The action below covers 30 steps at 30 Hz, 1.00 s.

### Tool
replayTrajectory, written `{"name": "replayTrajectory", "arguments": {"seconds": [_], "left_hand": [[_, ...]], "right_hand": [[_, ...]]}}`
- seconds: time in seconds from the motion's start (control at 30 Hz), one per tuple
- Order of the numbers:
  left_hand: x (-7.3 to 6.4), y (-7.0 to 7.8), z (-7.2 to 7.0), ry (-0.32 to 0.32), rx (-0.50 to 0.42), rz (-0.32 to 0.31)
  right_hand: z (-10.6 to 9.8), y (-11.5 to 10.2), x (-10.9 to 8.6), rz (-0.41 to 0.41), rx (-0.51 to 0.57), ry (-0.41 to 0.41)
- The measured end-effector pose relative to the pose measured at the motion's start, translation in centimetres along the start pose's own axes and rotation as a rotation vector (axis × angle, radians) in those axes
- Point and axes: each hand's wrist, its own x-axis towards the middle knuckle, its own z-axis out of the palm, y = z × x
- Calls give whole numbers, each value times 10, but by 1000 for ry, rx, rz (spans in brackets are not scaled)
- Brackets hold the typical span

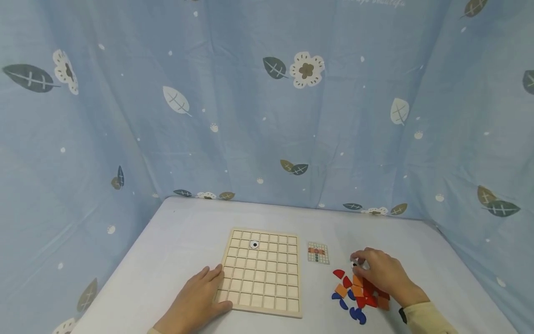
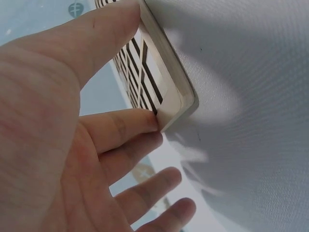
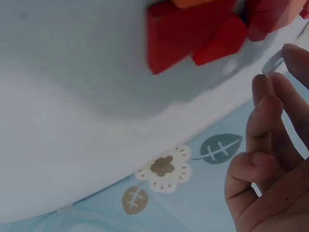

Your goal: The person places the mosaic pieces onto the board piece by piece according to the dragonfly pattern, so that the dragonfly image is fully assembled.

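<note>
A wooden grid board (image 1: 260, 269) lies on the table, with one white eye tile (image 1: 254, 244) in a cell near its top left. My left hand (image 1: 198, 294) touches the board's near left corner, fingers along the left edge and thumb on the near edge. In the left wrist view those fingers (image 2: 120, 128) are nearly straight. My right hand (image 1: 381, 271) pinches a white piece with a black dot (image 1: 354, 265) between thumb and fingertips, above the loose pieces. The right wrist view shows this piece (image 3: 273, 63) edge-on.
Beside the board lies a small pattern card (image 1: 318, 253). Under and left of my right hand is a pile of red pieces (image 1: 360, 302), orange squares (image 1: 341, 290) and blue rounded pieces (image 1: 358, 315). A patterned blue curtain (image 1: 250, 116) surrounds the white table (image 1: 183, 232).
</note>
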Motion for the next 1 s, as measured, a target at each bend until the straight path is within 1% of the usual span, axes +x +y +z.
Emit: {"name": "replayTrajectory", "arguments": {"seconds": [0.07,0.2,0.47,0.6,0.7,0.8,0.9,1.0], "left_hand": [[0,0,0,-2,-4,1],[0,1,2,-3,-7,-1],[1,3,-1,-20,-2,-17],[0,3,-1,-23,8,-20],[-1,2,-1,-19,14,-14],[-2,2,0,-16,10,-13],[-1,3,1,-11,12,-14],[0,4,2,-9,24,-17]], "right_hand": [[0,-1,1,-20,-2,38],[-2,-11,2,-96,10,145],[-4,-44,8,-269,33,353],[-2,-60,13,-342,69,432],[0,-71,16,-392,113,475],[4,-84,19,-453,123,512],[7,-99,22,-494,138,517],[10,-117,24,-503,159,494]]}}
